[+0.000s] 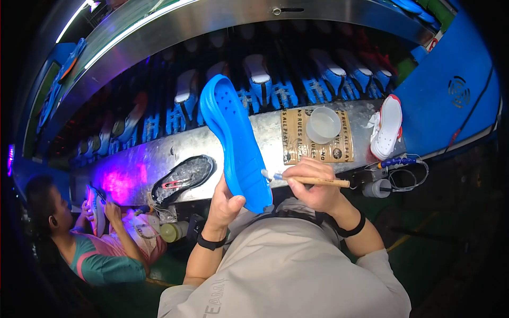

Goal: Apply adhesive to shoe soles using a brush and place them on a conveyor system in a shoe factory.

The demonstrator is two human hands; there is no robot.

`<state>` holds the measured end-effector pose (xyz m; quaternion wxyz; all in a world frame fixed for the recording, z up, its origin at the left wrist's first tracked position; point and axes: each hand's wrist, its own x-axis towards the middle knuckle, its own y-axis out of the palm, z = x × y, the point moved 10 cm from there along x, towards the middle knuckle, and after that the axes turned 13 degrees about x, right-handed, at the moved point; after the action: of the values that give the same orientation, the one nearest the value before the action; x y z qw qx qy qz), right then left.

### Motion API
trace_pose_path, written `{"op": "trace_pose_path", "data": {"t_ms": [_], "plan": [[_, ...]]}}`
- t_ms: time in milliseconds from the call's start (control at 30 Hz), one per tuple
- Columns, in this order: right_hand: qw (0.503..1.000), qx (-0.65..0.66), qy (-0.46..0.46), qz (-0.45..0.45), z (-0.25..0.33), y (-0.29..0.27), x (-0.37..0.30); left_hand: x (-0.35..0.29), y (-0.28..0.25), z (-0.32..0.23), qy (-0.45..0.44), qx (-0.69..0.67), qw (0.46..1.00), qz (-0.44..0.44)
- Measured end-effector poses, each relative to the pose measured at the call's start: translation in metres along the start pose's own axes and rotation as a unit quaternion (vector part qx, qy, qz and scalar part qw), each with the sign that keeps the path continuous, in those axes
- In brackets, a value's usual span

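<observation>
A blue shoe sole (236,139) stands tilted upright in front of me, its inner side with small holes near the top facing me. My left hand (225,204) grips it by the left edge near its lower end. Between the fingers of my right hand (314,183) is a brush with a wooden handle (323,182). The brush's pale bristles touch the right edge of the sole's lower part. Just behind the brush, a translucent plastic cup (323,125) rests on a flat brown printed cardboard piece (294,151).
A metal bench (265,127) runs across, bearing a black shoe upper (183,179) at left and a white-and-red sole (388,127) at right. Beyond, a rack holds several shoes (258,71). A small cup with tubing (376,188) sits right. A co-worker (101,249) handles a shoe at left.
</observation>
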<state>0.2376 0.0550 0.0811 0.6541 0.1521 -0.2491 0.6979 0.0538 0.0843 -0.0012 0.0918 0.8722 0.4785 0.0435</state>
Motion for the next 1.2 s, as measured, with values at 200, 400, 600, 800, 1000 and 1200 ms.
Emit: {"op": "trace_pose_path", "data": {"t_ms": [200, 400, 600, 800, 1000, 1200], "plan": [[0.995, 0.069, 0.060, 0.044, -0.005, 0.005, -0.006, 0.000, -0.003, 0.003, -0.018, -0.023, 1.000, -0.007], [0.995, 0.073, 0.043, -0.062, -0.009, -0.013, 0.006, 0.001, 0.004, 0.008, -0.041, -0.065, 0.997, 0.012], [0.997, -0.009, -0.006, -0.072, -0.009, -0.008, 0.015, -0.002, 0.009, 0.016, -0.047, -0.043, 0.997, 0.042], [0.999, -0.021, 0.002, -0.027, -0.004, 0.002, 0.007, 0.000, 0.007, 0.006, -0.045, -0.059, 0.997, 0.006], [0.978, 0.150, 0.116, -0.091, -0.023, -0.011, -0.010, 0.002, 0.003, 0.008, -0.049, -0.101, 0.993, 0.023], [0.966, 0.109, 0.057, -0.227, -0.048, -0.037, -0.021, 0.002, -0.001, -0.001, -0.005, -0.523, 0.849, 0.075]]}}
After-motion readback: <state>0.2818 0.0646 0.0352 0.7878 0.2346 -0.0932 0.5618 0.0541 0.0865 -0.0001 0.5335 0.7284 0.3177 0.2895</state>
